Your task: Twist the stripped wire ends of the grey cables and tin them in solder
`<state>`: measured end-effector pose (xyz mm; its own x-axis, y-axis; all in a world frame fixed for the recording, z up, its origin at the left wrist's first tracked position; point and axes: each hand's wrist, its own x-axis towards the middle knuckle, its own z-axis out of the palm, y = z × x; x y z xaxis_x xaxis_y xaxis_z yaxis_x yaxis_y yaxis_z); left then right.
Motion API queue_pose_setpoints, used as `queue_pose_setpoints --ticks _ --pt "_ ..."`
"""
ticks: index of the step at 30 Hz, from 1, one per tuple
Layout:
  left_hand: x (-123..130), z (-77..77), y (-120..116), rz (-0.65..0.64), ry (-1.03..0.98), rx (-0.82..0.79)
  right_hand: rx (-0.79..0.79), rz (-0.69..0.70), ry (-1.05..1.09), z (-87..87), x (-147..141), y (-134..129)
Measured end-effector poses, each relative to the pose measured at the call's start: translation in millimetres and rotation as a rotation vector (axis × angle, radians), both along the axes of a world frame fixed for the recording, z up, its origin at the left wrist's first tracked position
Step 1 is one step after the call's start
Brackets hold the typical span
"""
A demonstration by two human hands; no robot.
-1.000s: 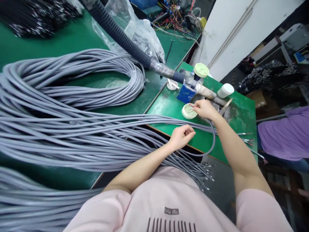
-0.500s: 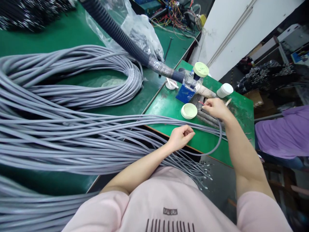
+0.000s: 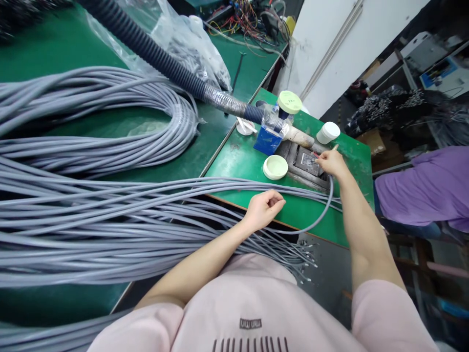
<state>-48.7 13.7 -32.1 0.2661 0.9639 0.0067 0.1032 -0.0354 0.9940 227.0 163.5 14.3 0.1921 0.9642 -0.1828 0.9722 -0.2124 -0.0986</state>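
My right hand (image 3: 331,163) pinches the end of a grey cable (image 3: 324,211); thin wires, one of them red, poke out past the fingertips. These wire ends are over the edge of a dark metal solder pot (image 3: 307,161) with a silvery square surface. From the hand the cable bends down and back to the left in a loop. My left hand (image 3: 264,208) is curled closed at the front edge of the green board, with nothing visible in it, beside a run of several grey cables (image 3: 234,183).
A cream tub (image 3: 275,167) stands left of the pot, a white jar (image 3: 328,133) behind it. A dark ribbed hose (image 3: 146,44) ends at a blue box (image 3: 267,141). Grey cable coils (image 3: 172,132) lie at left. A person in purple (image 3: 428,188) is at right.
My right hand has shifted slightly right and down relative to the pot with the cable end, uncovering more of the pot's surface. My left hand stays curled. The whole view has swung a little.
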Motion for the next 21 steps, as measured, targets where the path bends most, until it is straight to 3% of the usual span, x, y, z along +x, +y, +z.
queue_pose_setpoints --ticks 15,21 --pt "-1 2.3 0 -0.004 0.012 0.007 -0.041 -0.018 -0.035 -11.4 1 10" --pt "0 2.0 1 -0.003 0.013 0.012 0.026 0.038 0.093 9.0 -4 -1"
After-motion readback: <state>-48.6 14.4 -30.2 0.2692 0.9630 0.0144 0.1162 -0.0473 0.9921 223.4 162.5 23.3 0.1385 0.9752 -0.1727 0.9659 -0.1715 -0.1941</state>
